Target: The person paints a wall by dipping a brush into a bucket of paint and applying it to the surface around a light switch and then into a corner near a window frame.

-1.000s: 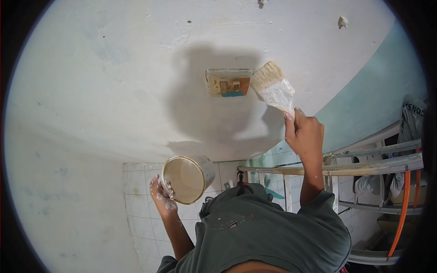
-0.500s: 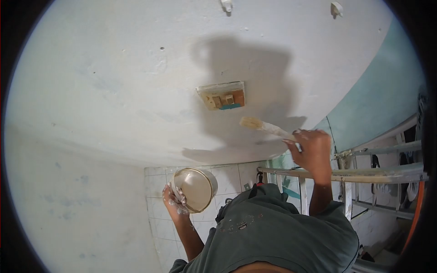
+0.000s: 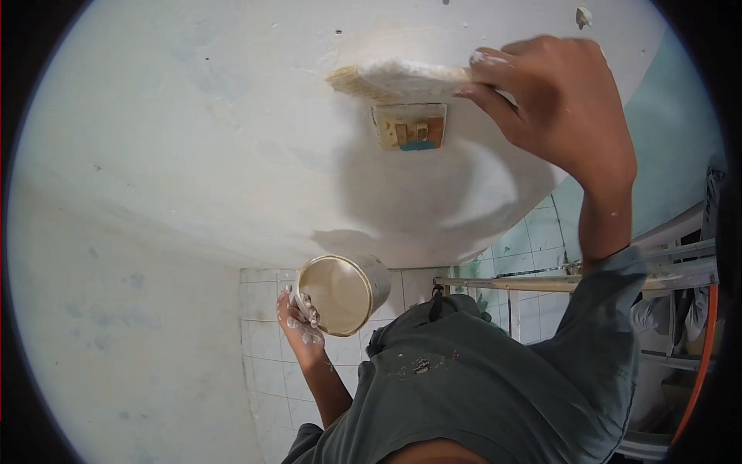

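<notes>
My right hand [image 3: 553,100] is raised high, its fingers closed round the handle of a paintbrush [image 3: 402,80] coated in white paint. The pale bristles point left, close against the white wall [image 3: 255,139], just above a switch plate [image 3: 410,127] with two worn switches and a patch of teal. Lower down, my left hand [image 3: 303,319] grips the rim of a paint bucket [image 3: 379,282], thumb and fingers speckled with white. The bucket tilts toward me, and its pale inside shows.
A ladder [image 3: 533,283] stands to my right, with an orange strip [image 3: 699,363] along its side. White floor tiles [image 3: 267,371] lie below. The wall at far right [image 3: 672,162] is green. A small fitting [image 3: 583,17] sticks out at the top.
My right hand has lifted the paintbrush up from below the switch plate to above it, nearer the camera. The bucket sits slightly higher in view.
</notes>
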The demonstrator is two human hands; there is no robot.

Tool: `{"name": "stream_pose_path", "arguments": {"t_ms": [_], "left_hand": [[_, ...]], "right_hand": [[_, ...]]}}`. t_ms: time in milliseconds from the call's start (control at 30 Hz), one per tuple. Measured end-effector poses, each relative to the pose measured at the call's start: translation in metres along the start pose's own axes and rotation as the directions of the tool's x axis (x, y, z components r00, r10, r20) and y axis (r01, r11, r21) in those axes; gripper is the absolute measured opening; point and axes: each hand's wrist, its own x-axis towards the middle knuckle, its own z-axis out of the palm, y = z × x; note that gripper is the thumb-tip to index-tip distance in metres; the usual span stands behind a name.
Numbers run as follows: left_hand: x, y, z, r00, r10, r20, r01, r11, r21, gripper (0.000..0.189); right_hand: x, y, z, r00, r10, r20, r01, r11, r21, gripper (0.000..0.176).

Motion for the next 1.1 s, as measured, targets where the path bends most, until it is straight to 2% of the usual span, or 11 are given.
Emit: {"name": "stream_pose_path", "arguments": {"t_ms": [33,267,333,467,533,600,667,733,1000,1067,1100], "left_hand": [[0.002,0.0,-0.002,1.0,-0.003,0.002,0.003,1.0,0.001,0.022],[0.014,-0.005,-0.017,0.999,-0.054,0.004,0.054,0.998,0.032,0.021],[0.016,-0.006,-0.02,0.997,-0.071,0.023,0.07,0.997,0.029,0.021],[0.012,-0.004,-0.014,0.999,0.047,0.01,-0.048,0.987,0.154,0.021],[0.006,0.001,-0.005,0.992,0.126,0.017,-0.127,0.977,0.171,0.023],[-0.007,0.018,0.016,0.976,0.199,-0.087,-0.144,0.893,0.425,0.031],[-0.012,0.035,0.025,0.984,0.174,-0.03,-0.153,0.928,0.339,0.04],[-0.024,0.057,0.032,0.975,0.208,0.078,-0.221,0.886,0.407,0.042],[-0.02,0.079,0.046,0.96,0.086,0.265,-0.173,0.929,0.327,0.048],[-0.017,0.075,0.053,0.961,0.085,0.262,-0.167,0.936,0.311,0.049],[-0.017,0.075,0.057,0.957,0.066,0.281,-0.157,0.937,0.313,0.048]], "right_hand": [[0.008,-0.002,0.001,0.996,-0.083,0.038,0.086,0.993,-0.076,0.016],[0.036,-0.018,-0.01,0.969,-0.044,0.245,0.103,0.967,-0.232,0.011],[0.056,-0.016,-0.036,0.792,-0.171,0.586,0.182,0.982,0.04,0.018],[0.03,-0.023,0.0,0.869,-0.201,0.453,0.333,0.914,-0.233,0.022],[0.023,-0.027,0.004,0.981,-0.191,0.02,0.192,0.979,-0.069,0.009],[0.032,-0.03,-0.011,0.947,-0.298,0.115,0.307,0.95,-0.059,0.003],[0.04,-0.035,-0.024,0.931,-0.352,0.092,0.358,0.932,-0.055,0.005],[0.051,-0.044,-0.045,0.92,-0.293,0.26,0.319,0.946,-0.063,0.008],[0.069,-0.064,-0.054,0.841,-0.228,0.491,0.342,0.926,-0.156,0.012],[0.067,-0.064,-0.055,0.753,-0.118,0.647,0.364,0.894,-0.261,0.013],[0.064,-0.061,-0.053,0.759,-0.131,0.637,0.384,0.881,-0.277,0.016]]}}
